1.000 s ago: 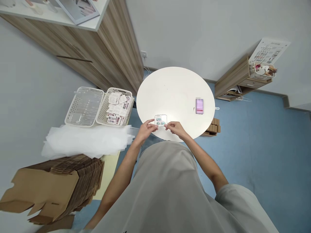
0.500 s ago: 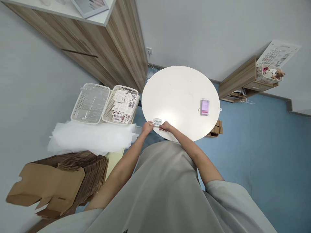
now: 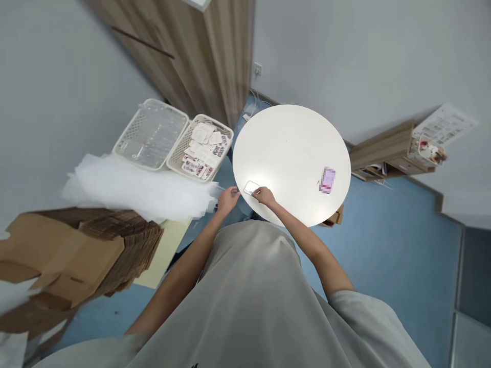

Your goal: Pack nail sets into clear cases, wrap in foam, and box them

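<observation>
A small clear plastic case [image 3: 251, 187] lies at the near left edge of the round white table [image 3: 291, 148]. My right hand [image 3: 263, 195] rests on the case's near right corner with the fingers curled on it. My left hand [image 3: 227, 198] is just left of the table edge, a short gap from the case, fingers bent and holding nothing I can make out.
A pink phone [image 3: 327, 180] lies on the table's right side. Two white baskets [image 3: 174, 140] stand to the left, one with several small packets [image 3: 201, 148]. Nearer are a heap of clear plastic bags [image 3: 134, 186] and stacked flat cardboard boxes [image 3: 76, 253]. A wooden cabinet [image 3: 199, 51] rises behind.
The view has swung left. The case went from between both hands down to the table's edge. My left hand has come off it and shifted left.
</observation>
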Action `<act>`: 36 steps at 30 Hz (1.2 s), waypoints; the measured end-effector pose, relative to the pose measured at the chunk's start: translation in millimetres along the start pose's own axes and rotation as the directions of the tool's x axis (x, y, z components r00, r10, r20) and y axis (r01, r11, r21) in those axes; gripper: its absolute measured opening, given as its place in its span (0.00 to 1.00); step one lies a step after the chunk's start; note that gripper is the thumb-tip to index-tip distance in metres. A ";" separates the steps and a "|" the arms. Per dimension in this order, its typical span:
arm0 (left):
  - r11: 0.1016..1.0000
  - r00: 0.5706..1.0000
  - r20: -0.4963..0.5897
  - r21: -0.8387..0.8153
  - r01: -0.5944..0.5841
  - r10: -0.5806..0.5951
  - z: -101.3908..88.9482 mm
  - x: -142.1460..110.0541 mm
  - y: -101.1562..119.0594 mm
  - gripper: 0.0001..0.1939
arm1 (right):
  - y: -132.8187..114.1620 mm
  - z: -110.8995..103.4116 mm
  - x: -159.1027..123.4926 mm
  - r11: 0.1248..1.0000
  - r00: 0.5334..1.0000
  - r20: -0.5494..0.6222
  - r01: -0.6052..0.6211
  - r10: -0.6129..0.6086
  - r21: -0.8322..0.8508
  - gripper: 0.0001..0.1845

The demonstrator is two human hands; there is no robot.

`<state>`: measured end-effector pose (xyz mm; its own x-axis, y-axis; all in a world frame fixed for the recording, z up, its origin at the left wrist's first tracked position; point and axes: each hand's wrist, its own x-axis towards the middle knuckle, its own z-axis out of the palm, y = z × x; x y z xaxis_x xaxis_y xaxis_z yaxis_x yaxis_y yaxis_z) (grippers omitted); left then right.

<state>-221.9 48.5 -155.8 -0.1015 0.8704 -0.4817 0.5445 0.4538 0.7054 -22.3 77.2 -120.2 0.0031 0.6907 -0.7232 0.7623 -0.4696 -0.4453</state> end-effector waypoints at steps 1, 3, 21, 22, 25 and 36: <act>0.999 0.999 -0.045 -0.042 0.005 -0.007 -7.2 -8.0 -3.5 0.16 | -8.1 1.9 -2.3 0.997 0.998 -0.015 0.058 -0.059 -0.052 0.09; 0.992 0.989 -0.142 -0.122 0.014 -0.031 -24.5 -23.8 -13.1 0.16 | -28.9 9.9 -5.0 0.973 0.984 -0.011 0.172 -0.176 -0.155 0.11; 0.816 0.724 -0.506 -0.562 0.136 -0.469 -160.6 -123.5 -122.6 0.15 | -275.2 220.0 15.6 0.451 0.704 0.431 0.701 -0.565 -0.553 0.25; 0.812 0.722 -0.503 -0.567 0.139 -0.475 -164.0 -124.1 -124.5 0.15 | -281.5 229.0 17.1 0.446 0.717 0.426 0.686 -0.552 -0.575 0.27; 0.802 0.722 -0.494 -0.580 0.142 -0.485 -173.1 -124.2 -129.7 0.15 | -293.0 247.7 19.3 0.443 0.765 0.415 0.631 -0.492 -0.637 0.25; 0.704 0.759 -0.448 -0.710 0.019 -0.472 -183.0 -107.7 -130.7 0.15 | -293.0 223.4 0.2 0.493 0.745 0.388 0.657 -0.543 -0.570 0.13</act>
<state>-434.5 -69.7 -101.0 -0.7072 0.5321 -0.4655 -0.2091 0.4715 0.8567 -390.3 92.1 -107.9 -0.6629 0.5562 -0.5011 0.7470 0.5359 -0.3934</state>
